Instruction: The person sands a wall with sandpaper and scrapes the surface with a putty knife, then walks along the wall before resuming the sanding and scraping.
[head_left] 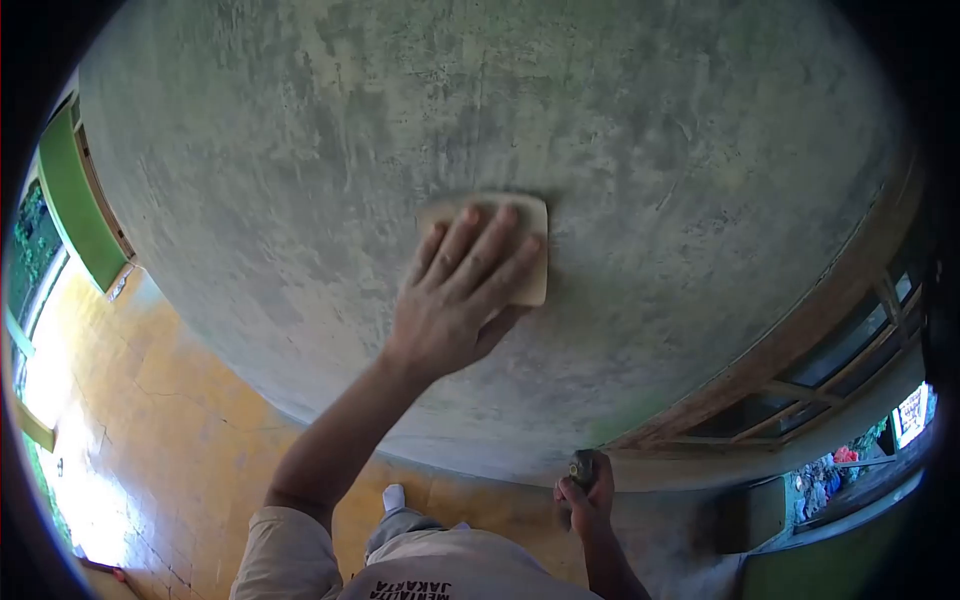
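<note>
My left hand (460, 285) presses a flat beige pad (532, 270) with rounded corners against the grey plastered wall (640, 190). Its fingers lie spread across the pad, with the thumb near the lower edge. The pad could be a sanding sheet or a plastic spreader; its underside is hidden. Lower down, close to my body, my right hand (590, 495) is closed around a dark tool handle (581, 465) with a small yellow mark. The tool's working end cannot be made out.
A wooden window frame (790, 390) with dark panes borders the wall on the right. Below lies a cracked yellow-orange floor (170, 390), where one foot (394, 498) shows. A green panel (80, 205) stands at left, and a bright opening (85, 490) lies beneath it.
</note>
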